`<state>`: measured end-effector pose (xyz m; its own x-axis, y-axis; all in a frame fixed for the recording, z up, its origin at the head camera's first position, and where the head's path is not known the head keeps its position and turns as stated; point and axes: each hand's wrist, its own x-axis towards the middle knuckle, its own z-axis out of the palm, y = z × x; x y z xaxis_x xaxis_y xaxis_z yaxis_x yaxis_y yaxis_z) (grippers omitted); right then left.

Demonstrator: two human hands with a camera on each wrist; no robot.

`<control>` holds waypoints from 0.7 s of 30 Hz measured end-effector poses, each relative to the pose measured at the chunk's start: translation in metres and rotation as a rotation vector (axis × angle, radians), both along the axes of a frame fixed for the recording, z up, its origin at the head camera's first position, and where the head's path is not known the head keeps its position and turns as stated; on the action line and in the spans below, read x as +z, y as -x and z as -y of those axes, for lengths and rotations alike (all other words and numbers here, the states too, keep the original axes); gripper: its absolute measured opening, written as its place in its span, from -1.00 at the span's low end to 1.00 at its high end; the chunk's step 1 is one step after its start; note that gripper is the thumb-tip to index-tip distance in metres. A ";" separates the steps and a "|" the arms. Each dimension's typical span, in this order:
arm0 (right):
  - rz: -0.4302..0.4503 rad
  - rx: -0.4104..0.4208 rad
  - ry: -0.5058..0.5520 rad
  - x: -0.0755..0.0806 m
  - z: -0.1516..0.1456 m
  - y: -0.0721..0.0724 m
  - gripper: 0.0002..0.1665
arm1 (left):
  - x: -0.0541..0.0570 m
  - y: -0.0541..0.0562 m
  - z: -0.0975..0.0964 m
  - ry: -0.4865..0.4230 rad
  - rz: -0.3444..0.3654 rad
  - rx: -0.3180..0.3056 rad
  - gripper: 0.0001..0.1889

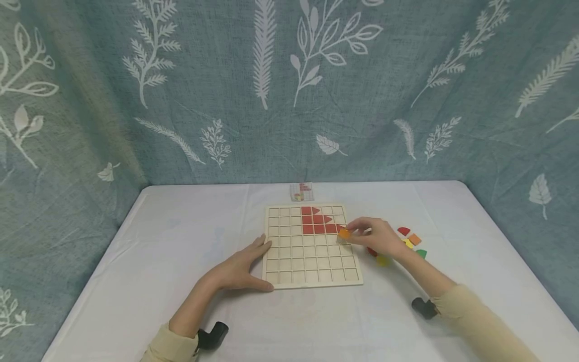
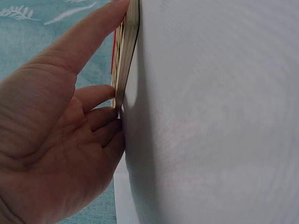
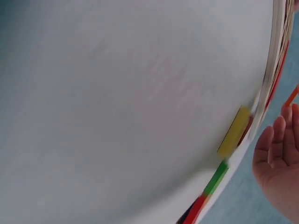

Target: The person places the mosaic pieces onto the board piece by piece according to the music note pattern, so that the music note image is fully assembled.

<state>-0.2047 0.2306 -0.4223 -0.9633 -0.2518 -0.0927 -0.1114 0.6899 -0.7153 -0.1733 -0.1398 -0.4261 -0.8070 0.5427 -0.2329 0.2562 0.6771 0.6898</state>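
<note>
A pale wooden grid board (image 1: 316, 264) lies on the white cloth in the head view. My left hand (image 1: 237, 266) rests against its left side, fingers along the edge and thumb at the near left corner. Between the thumb and fingers of my right hand (image 1: 377, 237) I pinch an orange square tile (image 1: 345, 234), held over the board's right part. The tile overlaps the tip of a red row there. Red tiles (image 1: 313, 221) fill cells in three stepped rows near the board's far side, each row ending in a pointed piece at the right.
Loose coloured pieces lie right of the board, among them a red piece (image 1: 404, 231), an orange square (image 1: 414, 239), a green piece (image 1: 421, 253) and a yellow piece (image 1: 382, 260). A small pattern card (image 1: 301, 192) lies beyond the board. Behind the table hangs a leaf-printed curtain (image 1: 289, 141).
</note>
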 end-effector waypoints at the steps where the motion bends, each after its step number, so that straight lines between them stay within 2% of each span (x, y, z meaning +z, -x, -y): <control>1: 0.000 0.012 0.012 -0.001 0.005 0.000 -0.65 | 0.000 0.000 0.000 -0.002 0.001 -0.001 0.13; 6: -0.013 0.076 0.061 -0.003 0.028 0.002 -0.75 | 0.000 0.000 0.001 -0.008 0.000 -0.002 0.14; 10: -0.038 0.142 0.055 -0.005 0.045 0.004 -0.80 | -0.002 0.001 0.001 -0.004 -0.003 -0.004 0.14; 16: -0.123 0.262 -0.012 -0.009 0.063 0.011 -0.82 | -0.005 0.001 0.001 0.002 -0.003 -0.001 0.14; 21: -0.218 0.329 -0.071 -0.008 0.073 0.013 -0.83 | -0.004 0.000 0.001 0.002 -0.003 0.004 0.14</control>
